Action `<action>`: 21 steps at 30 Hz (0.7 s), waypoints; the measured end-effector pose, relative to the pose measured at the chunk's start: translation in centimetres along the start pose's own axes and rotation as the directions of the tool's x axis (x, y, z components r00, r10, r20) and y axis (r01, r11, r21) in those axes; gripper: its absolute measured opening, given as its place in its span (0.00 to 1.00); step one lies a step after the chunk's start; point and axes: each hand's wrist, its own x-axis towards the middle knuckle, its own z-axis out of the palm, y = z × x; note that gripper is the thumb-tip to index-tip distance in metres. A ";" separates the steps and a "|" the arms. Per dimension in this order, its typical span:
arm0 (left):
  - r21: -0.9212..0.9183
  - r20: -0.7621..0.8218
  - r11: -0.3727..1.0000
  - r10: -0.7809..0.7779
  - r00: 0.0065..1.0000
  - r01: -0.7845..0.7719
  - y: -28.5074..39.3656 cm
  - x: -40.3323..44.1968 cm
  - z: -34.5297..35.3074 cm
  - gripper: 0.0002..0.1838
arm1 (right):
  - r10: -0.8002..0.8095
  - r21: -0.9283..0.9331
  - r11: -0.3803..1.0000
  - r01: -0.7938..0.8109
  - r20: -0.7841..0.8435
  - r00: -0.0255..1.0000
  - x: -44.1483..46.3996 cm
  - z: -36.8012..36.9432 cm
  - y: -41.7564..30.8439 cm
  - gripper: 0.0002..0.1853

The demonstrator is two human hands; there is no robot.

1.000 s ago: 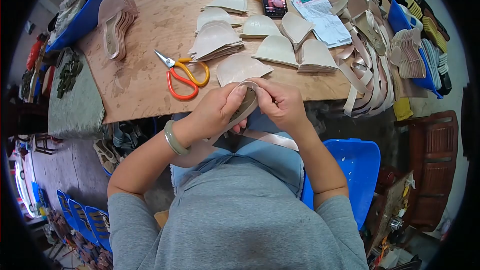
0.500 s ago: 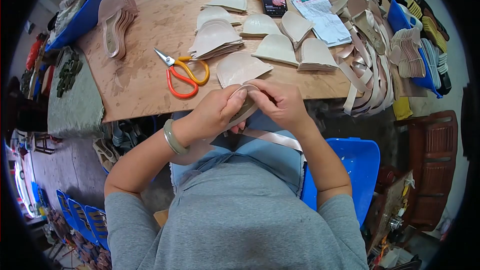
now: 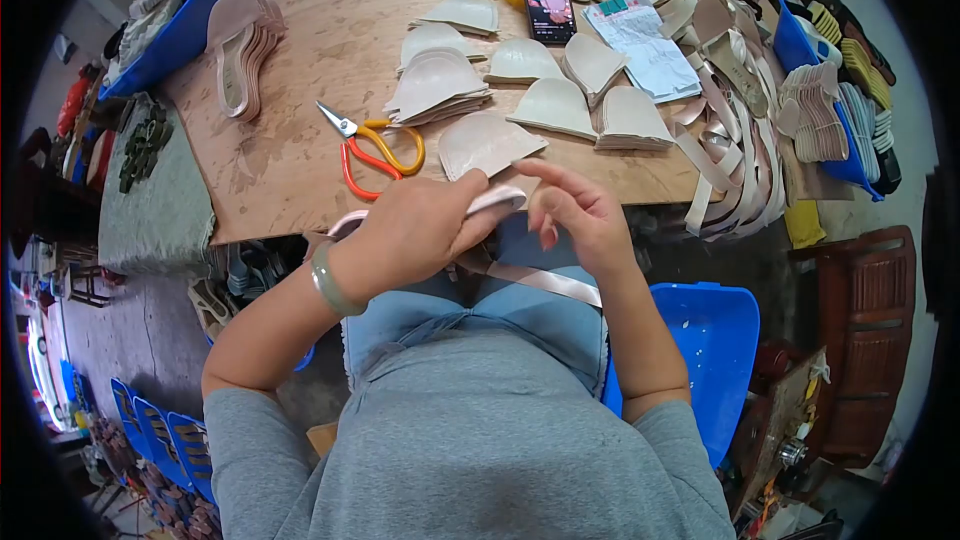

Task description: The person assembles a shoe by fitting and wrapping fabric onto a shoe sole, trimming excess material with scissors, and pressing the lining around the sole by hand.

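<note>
My left hand (image 3: 415, 225) is closed around a pale pink shoe insole (image 3: 498, 199). One end juts out past the thumb toward the right, and the middle is hidden under the palm. Just right of that end, my right hand (image 3: 580, 215) holds nothing, its fingers apart and partly curled. A pale pink ribbon strip (image 3: 550, 282) runs across the lap below both hands. On the table edge ahead lies a pale toe-shaped shoe piece (image 3: 487, 145). Scissors (image 3: 372, 152) with orange and yellow handles rest left of it.
Several stacks of toe pieces (image 3: 553, 107) cover the table's middle. A phone (image 3: 546, 2), a paper sheet (image 3: 645, 45) and a heap of straps (image 3: 735, 130) lie to the right. Stacked insoles (image 3: 243, 55) stand at left. A blue bin (image 3: 700, 360) sits by my right side.
Both hands were together on the insole; my right hand has let go and moved a little right with its fingers apart. My left hand has turned over, tilting the insole.
</note>
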 end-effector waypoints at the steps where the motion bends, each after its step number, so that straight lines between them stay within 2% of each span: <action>1: 0.219 0.001 0.974 0.053 0.999 -0.052 0.6 0.0 -0.6 0.12 | 0.042 0.058 0.997 -0.041 -0.026 0.999 -0.3 -0.1 0.0 0.15; 2: 0.426 0.015 0.899 0.104 0.994 -0.100 0.9 0.0 -1.0 0.11 | 0.087 0.118 0.990 -0.080 -0.050 0.995 -0.4 -0.2 -0.1 0.14; 3: 0.429 0.013 0.898 0.106 0.994 -0.102 1.0 0.1 -1.1 0.11 | 0.082 0.117 0.990 -0.076 -0.050 0.995 -0.5 -0.1 -0.1 0.14; 4: 0.524 0.000 0.840 0.167 0.986 -0.143 1.1 0.3 -1.1 0.10 | 0.115 0.197 0.974 -0.111 -0.007 0.993 -0.6 0.2 -0.2 0.13; 7: 0.765 0.003 0.604 0.342 0.940 -0.222 1.3 0.5 -1.0 0.08 | 0.198 0.416 0.878 -0.237 0.135 0.971 -0.8 1.3 -0.2 0.13; 8: 0.765 0.002 0.606 0.340 0.941 -0.221 1.4 0.4 -0.9 0.08 | 0.200 0.417 0.877 -0.239 0.136 0.970 -0.9 1.6 -0.2 0.13; 12: 0.801 0.033 0.587 0.157 0.987 -0.120 1.7 0.3 -0.8 0.13 | 0.202 0.335 0.915 -0.224 0.099 0.974 -0.7 2.5 -0.1 0.16; 13: 0.800 0.037 0.587 0.157 0.987 -0.123 1.7 0.3 -0.8 0.13 | 0.204 0.338 0.914 -0.224 0.096 0.974 -0.7 2.7 0.1 0.16; 15: 0.794 -0.046 0.582 0.343 0.938 -0.174 2.0 -0.1 -0.7 0.13 | 0.145 0.331 0.932 -0.147 0.031 0.989 -0.7 3.2 0.8 0.16; 17: 0.794 -0.127 0.563 0.520 0.845 -0.227 2.3 -0.8 -0.6 0.14 | 0.078 0.318 0.946 -0.062 -0.038 0.996 -0.6 3.3 1.0 0.16; 19: 0.698 -0.069 0.627 0.540 0.839 -0.346 2.6 -3.5 -0.1 0.22 | 0.055 0.344 0.938 -0.038 -0.039 0.998 -0.4 2.7 0.6 0.17; 20: 0.701 -0.059 0.619 0.546 0.836 -0.355 2.2 -4.6 0.3 0.22 | 0.041 0.375 0.926 -0.026 -0.031 0.999 -0.3 2.4 0.5 0.17; 21: 0.375 -0.142 0.891 0.327 0.934 -0.255 1.4 -5.7 0.9 0.24 | 0.028 0.408 0.913 -0.018 -0.020 0.999 -0.2 2.3 0.5 0.17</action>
